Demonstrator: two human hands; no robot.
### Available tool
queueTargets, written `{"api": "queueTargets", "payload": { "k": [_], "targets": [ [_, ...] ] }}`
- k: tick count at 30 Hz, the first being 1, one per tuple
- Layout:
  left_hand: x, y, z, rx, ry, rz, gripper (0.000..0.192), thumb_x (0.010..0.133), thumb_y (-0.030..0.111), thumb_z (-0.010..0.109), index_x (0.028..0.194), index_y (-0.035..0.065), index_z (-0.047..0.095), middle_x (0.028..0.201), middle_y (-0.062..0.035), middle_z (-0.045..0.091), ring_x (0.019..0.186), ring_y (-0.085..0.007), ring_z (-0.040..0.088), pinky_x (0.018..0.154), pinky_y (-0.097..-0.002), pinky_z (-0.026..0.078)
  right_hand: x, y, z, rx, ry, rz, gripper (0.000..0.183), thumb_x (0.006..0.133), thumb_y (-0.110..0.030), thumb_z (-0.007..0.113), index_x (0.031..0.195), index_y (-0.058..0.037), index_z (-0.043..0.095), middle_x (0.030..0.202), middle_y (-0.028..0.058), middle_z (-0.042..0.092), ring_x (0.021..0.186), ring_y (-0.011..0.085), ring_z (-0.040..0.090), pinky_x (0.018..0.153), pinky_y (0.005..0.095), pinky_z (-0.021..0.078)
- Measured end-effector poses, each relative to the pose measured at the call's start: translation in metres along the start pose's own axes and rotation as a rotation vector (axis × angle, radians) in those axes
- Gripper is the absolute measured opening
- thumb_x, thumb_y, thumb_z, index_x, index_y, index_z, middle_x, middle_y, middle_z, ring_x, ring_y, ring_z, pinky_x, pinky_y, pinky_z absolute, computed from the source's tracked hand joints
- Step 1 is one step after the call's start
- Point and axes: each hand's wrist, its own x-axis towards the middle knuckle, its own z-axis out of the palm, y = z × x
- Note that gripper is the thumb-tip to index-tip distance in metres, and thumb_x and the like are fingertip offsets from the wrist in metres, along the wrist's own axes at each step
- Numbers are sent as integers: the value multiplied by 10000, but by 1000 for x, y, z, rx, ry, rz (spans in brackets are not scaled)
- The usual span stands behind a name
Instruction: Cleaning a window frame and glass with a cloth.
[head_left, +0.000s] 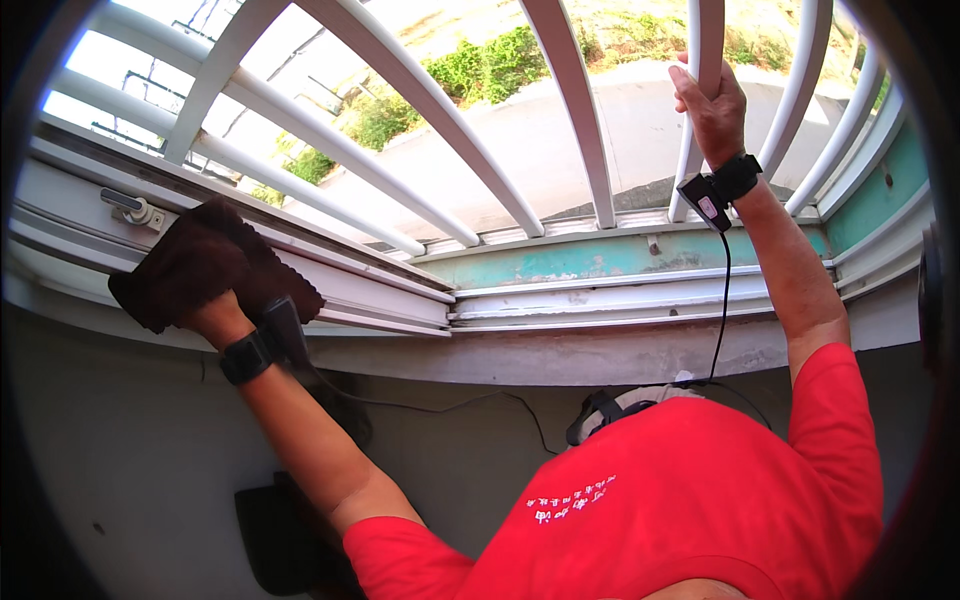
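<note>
On the left, a dark brown cloth (199, 262) with a scalloped edge covers most of my left hand (219, 313). It lies against the white sliding window frame (367, 289), just beside the window's handle latch (133, 206). The fingers are hidden under the cloth. Up on the right, my right hand (718, 116) is wrapped around a white bar (705, 37) of the window guard, with its thumb and fingertips showing on the near side.
A worn window track (600, 304) and a grey sill (525, 360) run below the bars. Wrist straps hold black devices with cables, one cable (726, 300) hanging from the right wrist. A dark object (277, 532) stands below the left arm. Shrubs (495, 64) and pavement lie outside.
</note>
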Motion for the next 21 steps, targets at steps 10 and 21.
{"api": "queueTargets", "payload": {
  "k": [10, 21],
  "targets": [
    [-85, 81, -44, -1040, -110, -265, 224, 898, 199, 484, 1015, 27, 569, 964, -73, 574, 959, -171, 548, 858, -305, 451, 0, 1, -2, -15, 2, 9, 262, 824, -179, 696, 1018, -42, 585, 746, 21, 605, 635, 65, 583, 529, 202, 493],
    [-172, 187, -141, -2113, -562, -929, 373, 950, 285, 379, 1217, 24, 397, 1166, -83, 473, 1071, -185, 469, 961, -306, 370, -1, -2, -1, -15, -14, -9, 238, 837, -179, 681, 1021, -55, 593, 732, 14, 595, 607, 71, 570, 529, 213, 500]
  ]
}}
